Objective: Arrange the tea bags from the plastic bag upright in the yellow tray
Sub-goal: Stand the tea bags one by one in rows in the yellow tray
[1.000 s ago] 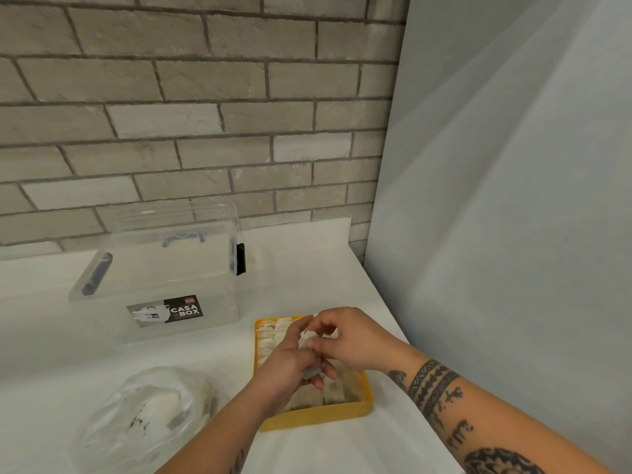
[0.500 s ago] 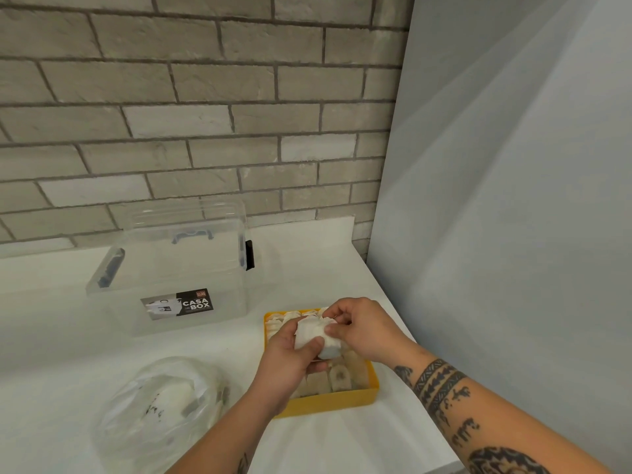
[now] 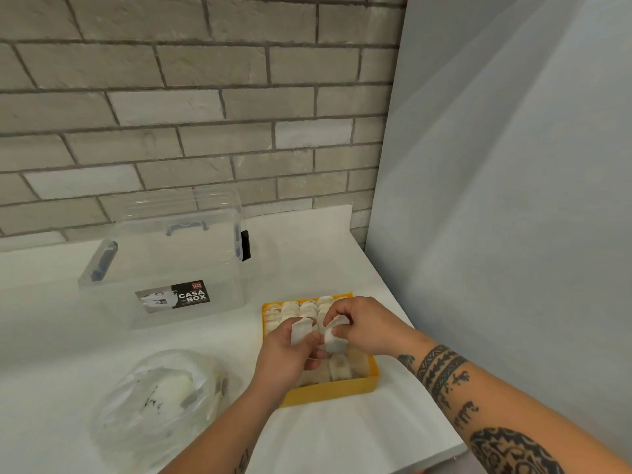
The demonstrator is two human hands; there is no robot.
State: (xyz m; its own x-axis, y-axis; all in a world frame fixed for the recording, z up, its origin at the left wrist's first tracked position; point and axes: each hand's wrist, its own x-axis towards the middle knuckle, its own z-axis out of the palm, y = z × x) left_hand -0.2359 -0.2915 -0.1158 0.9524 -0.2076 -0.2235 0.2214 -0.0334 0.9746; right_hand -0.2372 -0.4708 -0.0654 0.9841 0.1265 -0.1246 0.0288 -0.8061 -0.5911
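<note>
Plastic bag [image 3: 160,395] sitting at the counter's [image 3: 325,254] front-left. Left hand [image 3: 287,354] pinching one tea bag [image 3: 301,331], right hand [image 3: 362,326] pinching second tea bag [image 3: 333,336]. The single clump is now splitting apart over the yellow tray [image 3: 328,391] by the right edge. Slotting upright likely next.
</note>
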